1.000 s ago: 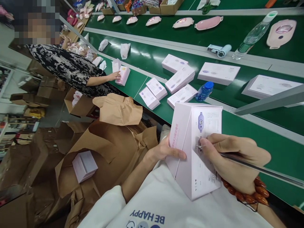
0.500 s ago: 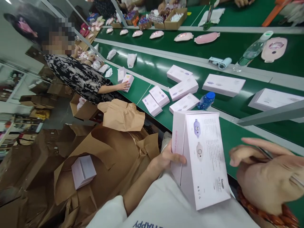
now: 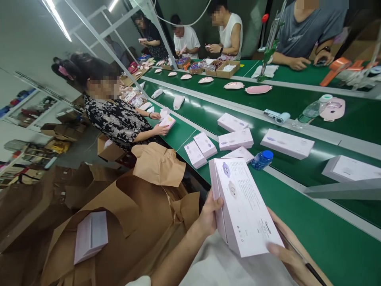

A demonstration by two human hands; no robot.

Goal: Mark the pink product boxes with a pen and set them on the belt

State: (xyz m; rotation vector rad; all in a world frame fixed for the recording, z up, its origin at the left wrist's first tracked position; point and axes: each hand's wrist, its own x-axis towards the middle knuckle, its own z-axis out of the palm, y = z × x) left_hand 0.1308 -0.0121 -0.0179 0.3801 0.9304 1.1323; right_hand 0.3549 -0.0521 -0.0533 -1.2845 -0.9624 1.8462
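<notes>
My left hand (image 3: 210, 212) grips a white printed carton (image 3: 245, 210) by its left edge, thumb on the side face. The carton tilts in front of my shirt; its printed face shows a purple and a beige belt-like device. At the carton's lower right corner is my right hand (image 3: 284, 254), thumb over the face and fingers behind it. A thin metal tool with a dark end (image 3: 312, 271) lies along the right hand; its kind is unclear. Just beyond the carton are more white boxes (image 3: 238, 138) and a blue-capped bottle (image 3: 262, 159).
A large brown paper-lined carton (image 3: 119, 222) at lower left holds a white box (image 3: 91, 236). A grey metal bar (image 3: 342, 188) crosses at right. Across the green conveyor (image 3: 202, 107) are pink devices (image 3: 258, 89) and a clear bottle (image 3: 312, 109). A co-worker (image 3: 116, 119) handles a box at left.
My right hand has come in from the right and now touches the carton's lower corner. The carton tilts more. My view has lifted, showing more co-workers; the left co-worker now has both hands at a box.
</notes>
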